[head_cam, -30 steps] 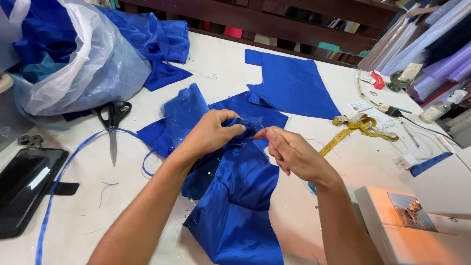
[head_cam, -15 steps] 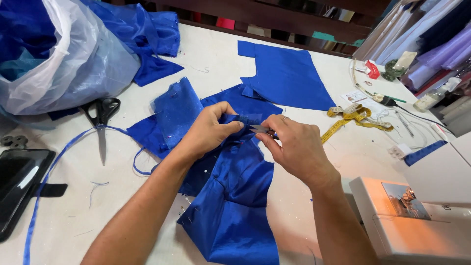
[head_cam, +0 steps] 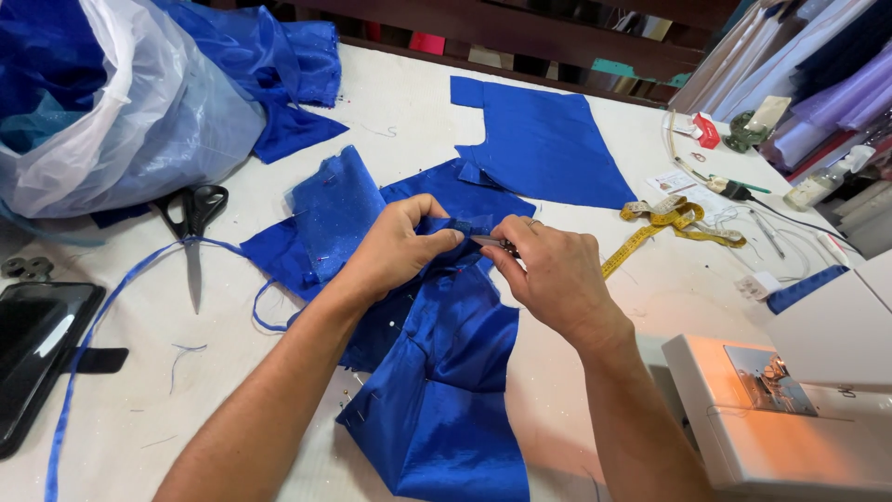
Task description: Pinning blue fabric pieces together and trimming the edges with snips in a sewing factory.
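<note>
At the far left we see one dark tablet (head_cam: 37, 349), one clear plastic bag (head_cam: 121, 112) stuffed with blue cloth, and one pair of black scissors (head_cam: 192, 223) on the white table (head_cam: 400, 102). Our left hand (head_cam: 395, 249) pinches a folded edge of the blue satin piece (head_cam: 437, 372) at the table's middle, thumb and fingers closed on it. Our right hand (head_cam: 548, 270) grips the same edge just beside, holding what looks like a small dark tool. We judge it best to keep the fold taut between both hands. Further right lie one flat blue panel (head_cam: 539, 139), one yellow tape measure (head_cam: 664, 223) and one white sewing machine (head_cam: 790, 418).
</note>
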